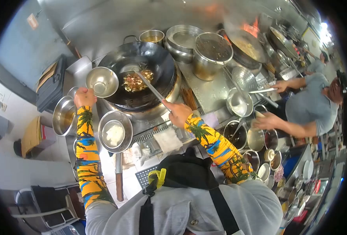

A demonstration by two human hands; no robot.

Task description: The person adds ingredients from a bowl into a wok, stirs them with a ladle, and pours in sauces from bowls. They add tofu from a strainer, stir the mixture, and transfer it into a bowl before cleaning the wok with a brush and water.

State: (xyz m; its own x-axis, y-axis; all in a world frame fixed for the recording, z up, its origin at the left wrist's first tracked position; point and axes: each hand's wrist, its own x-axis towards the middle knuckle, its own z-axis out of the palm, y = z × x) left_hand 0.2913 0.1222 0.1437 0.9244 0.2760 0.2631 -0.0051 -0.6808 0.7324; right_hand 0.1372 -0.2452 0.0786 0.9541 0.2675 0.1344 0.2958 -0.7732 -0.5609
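A big black wok (pixel 142 66) sits on the burner with a small heap of stir-fried food (pixel 137 81) in it. My left hand (pixel 84 97) grips a small steel bowl (pixel 101 81) and holds it at the wok's left rim. My right hand (pixel 177 112) is closed on the long handle of a ladle (pixel 152 89), whose far end rests in the food. Both forearms wear yellow and blue patterned sleeves. A steel bowl with white food (pixel 114 131) stands just in front of the wok.
Steel pots (pixel 210 55) and bowls crowd the counter behind and right of the wok. A second wok (pixel 247 46) with flames stands further right. A person in a grey shirt (pixel 312 105) works there among seasoning bowls (pixel 256 139). A cleaver (pixel 119 176) lies near me.
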